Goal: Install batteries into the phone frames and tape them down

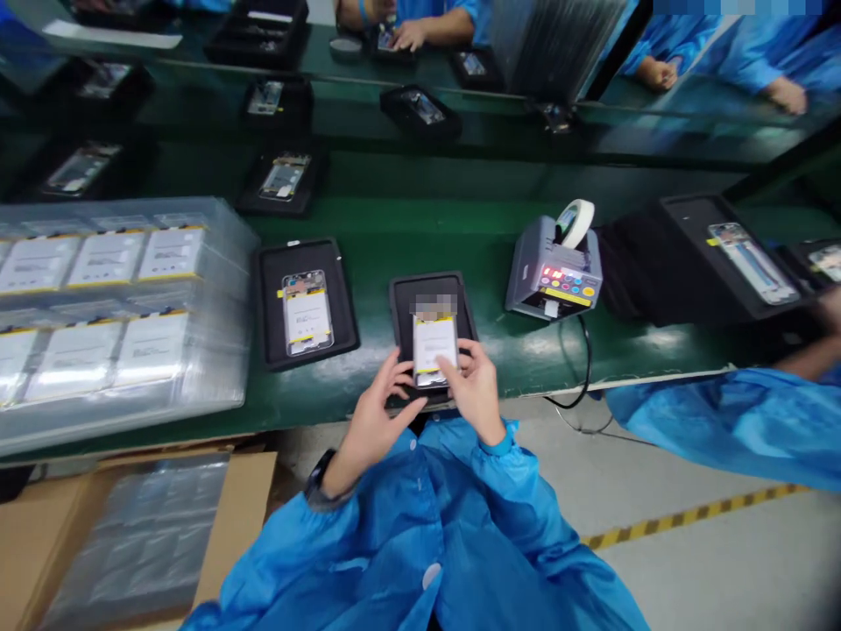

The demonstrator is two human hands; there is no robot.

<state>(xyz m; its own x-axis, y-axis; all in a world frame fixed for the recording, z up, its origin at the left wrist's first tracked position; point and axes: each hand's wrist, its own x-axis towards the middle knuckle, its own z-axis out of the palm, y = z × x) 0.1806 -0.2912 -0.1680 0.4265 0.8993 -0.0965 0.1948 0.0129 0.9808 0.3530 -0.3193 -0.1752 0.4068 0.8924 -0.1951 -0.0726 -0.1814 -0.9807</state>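
While we take the near black tray (401, 302) as our dial's centre, twelve pointing away from the wearer, we find the phone frame (430, 382) there, over that tray; whether it is lifted or resting, we cannot tell. Right hand (477, 387): fingers curled in at the frame's three o'clock edge, thumb lying on the white battery (434, 337), a fairly closed hold. Left hand (376, 416): loosely open, thumb well apart from fingers, tips by the eight o'clock side; contact uncertain.

Progress, as we judge it: battery in position on this frame, handling unfinished. We log a second battery (307, 317) lying in its frame in the second tray (276, 329) at nine o'clock. Beyond, also towards nine, the clear plastic stack (227, 298) holds many more batteries, so plenty seems left.

Room: we see the bench edge (526, 393) close at six, so little margin wearer-side. Green bench (394, 230) stretches towards twelve, with a gap towards two before the tape dispenser (526, 273). Its black cord (587, 359) drops over the edge near four; a co-worker's sleeve (723, 421) lies farther out
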